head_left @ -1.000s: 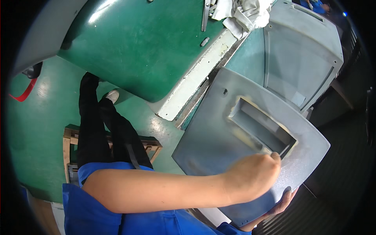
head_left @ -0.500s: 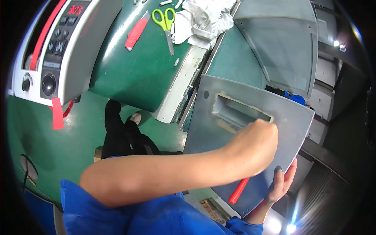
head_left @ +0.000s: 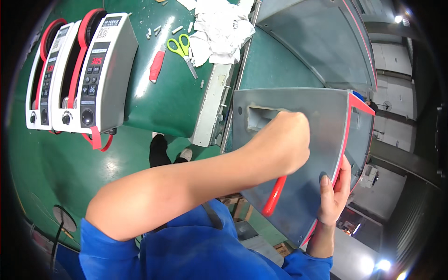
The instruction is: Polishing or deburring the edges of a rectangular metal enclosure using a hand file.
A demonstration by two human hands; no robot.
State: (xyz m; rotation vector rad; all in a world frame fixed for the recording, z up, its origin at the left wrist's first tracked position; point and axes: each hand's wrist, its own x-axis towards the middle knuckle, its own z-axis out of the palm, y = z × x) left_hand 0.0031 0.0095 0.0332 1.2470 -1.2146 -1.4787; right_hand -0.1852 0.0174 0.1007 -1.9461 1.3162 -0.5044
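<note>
A grey sheet-metal box [head_left: 322,107] with a rectangular recess stands tilted in front of me. Red tape runs along its right edges. My left hand [head_left: 287,142] is closed in a fist over its front face, beside the recess [head_left: 260,116], covering part of it. From under that fist sticks out the red handle [head_left: 274,196] of a tool; its working end is hidden. At the box's right edge my right hand [head_left: 333,193] grips, thumb on the front face and fingers round the side.
Green-handled scissors [head_left: 182,46], a red-wrapped blade [head_left: 157,65], white cloth [head_left: 221,35] and small white pieces lie on the green table [head_left: 172,102]. Two tape dispensers [head_left: 109,70] stand at the left. Another grey panel [head_left: 322,42] is behind the box.
The box has turned, so its taped right side now shows. The view has shifted, bringing both tape dispensers fully into sight. Both hands remain at the box.
</note>
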